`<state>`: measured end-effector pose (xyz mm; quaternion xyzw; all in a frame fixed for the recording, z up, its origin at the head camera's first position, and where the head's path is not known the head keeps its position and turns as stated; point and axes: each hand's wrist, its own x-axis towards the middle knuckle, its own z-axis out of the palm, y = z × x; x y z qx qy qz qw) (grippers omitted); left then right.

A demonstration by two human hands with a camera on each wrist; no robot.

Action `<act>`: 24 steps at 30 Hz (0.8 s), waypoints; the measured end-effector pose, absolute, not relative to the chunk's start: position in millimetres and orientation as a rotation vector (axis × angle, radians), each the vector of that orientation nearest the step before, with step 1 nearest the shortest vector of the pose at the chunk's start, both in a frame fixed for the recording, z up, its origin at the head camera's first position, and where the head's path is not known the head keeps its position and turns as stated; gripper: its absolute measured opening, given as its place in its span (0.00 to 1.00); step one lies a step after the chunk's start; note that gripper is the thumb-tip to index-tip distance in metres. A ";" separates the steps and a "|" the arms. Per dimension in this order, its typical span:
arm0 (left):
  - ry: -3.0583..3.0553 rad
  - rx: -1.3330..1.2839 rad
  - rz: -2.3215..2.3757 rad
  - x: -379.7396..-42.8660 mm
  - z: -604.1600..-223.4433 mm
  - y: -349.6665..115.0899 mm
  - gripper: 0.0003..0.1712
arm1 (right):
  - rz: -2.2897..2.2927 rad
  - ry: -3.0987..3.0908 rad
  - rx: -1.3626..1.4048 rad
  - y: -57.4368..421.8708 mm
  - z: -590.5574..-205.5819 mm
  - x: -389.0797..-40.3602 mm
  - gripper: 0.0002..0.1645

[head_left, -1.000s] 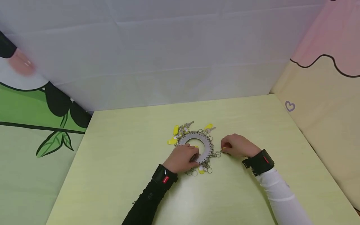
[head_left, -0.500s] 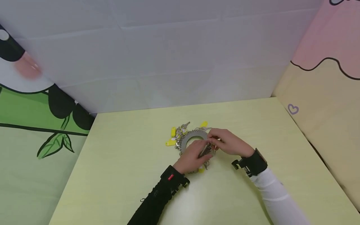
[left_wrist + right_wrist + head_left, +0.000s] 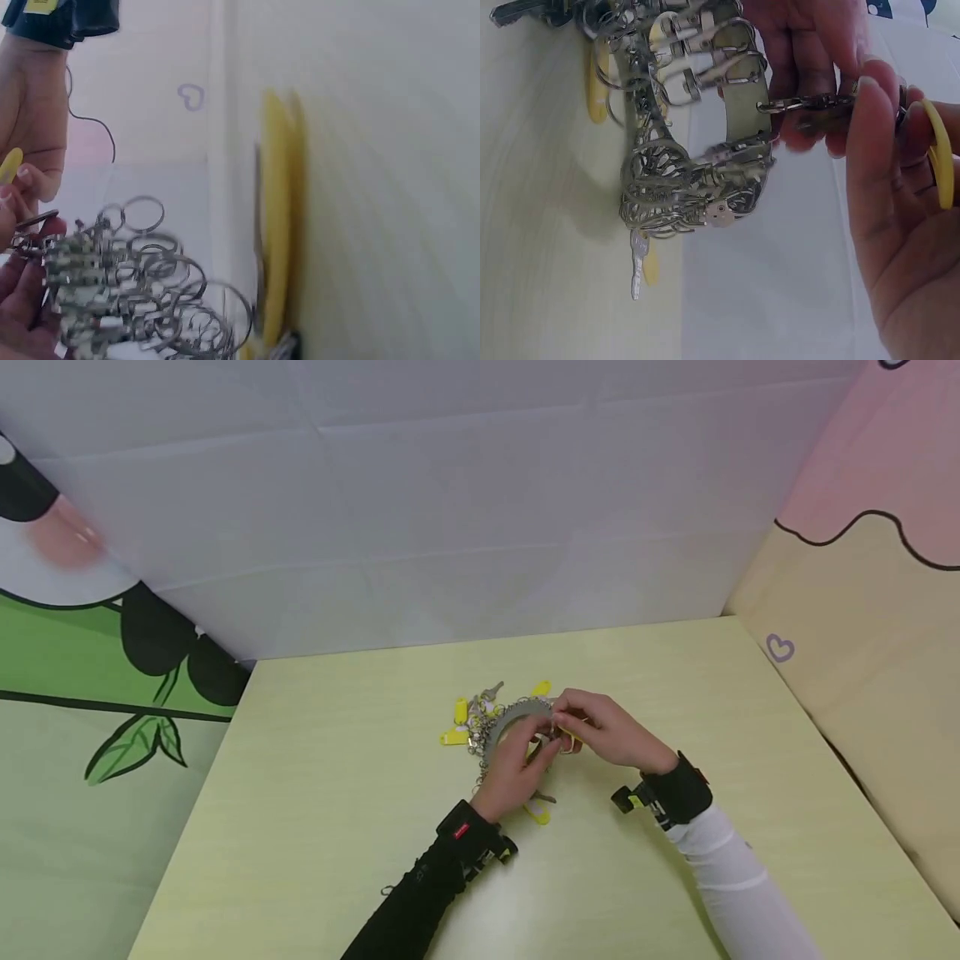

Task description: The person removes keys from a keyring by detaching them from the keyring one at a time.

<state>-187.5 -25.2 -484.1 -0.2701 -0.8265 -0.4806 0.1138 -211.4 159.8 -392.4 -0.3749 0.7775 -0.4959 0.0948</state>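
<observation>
A flat grey metal ring (image 3: pixel 501 724), hung all round with small clasps and split rings, is partly hidden behind my left hand (image 3: pixel 512 770). In the right wrist view the ring (image 3: pixel 744 112) stands tilted up, its loose clasps dangling. My left hand grips it at its right side. My right hand (image 3: pixel 611 731) pinches a small metal clasp (image 3: pixel 810 103) that runs out from the ring. A yellow key tag (image 3: pixel 939 154) hangs by the right fingers. Fingers of both hands meet around the clasp, hiding much of it.
Keys and yellow tags (image 3: pixel 453 737) spread to the left of the ring on the pale yellow table (image 3: pixel 322 793). Another yellow tag (image 3: pixel 538 812) hangs below the left hand. A pale grey cloth wall (image 3: pixel 450 527) stands behind the table.
My right hand has moved left from beside the ring to meet my left hand. The left hand has shifted to the ring's right side, and the ring has been tilted up.
</observation>
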 end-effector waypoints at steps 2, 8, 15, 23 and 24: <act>-2.395 -0.783 -1.402 -187.1 -483.9 -23.7 0.13 | -1.476 2.308 -1.108 159.8 -390.0 -210.6 0.07; -2.376 -0.712 -1.289 -188.0 -477.0 -26.8 0.08 | -1.477 2.334 -1.015 164.4 -395.7 -216.0 0.06; -2.375 -0.733 -1.302 -192.1 -469.0 -37.1 0.11 | -1.370 2.444 -1.042 169.9 -417.5 -226.6 0.04; -2.312 -0.754 -1.133 -194.6 -466.4 -43.6 0.07 | -1.096 2.806 -1.233 163.1 -418.8 -221.0 0.05; -2.300 -0.750 -1.132 -194.7 -466.3 -43.9 0.07 | -1.093 2.818 -1.251 162.0 -418.8 -220.5 0.05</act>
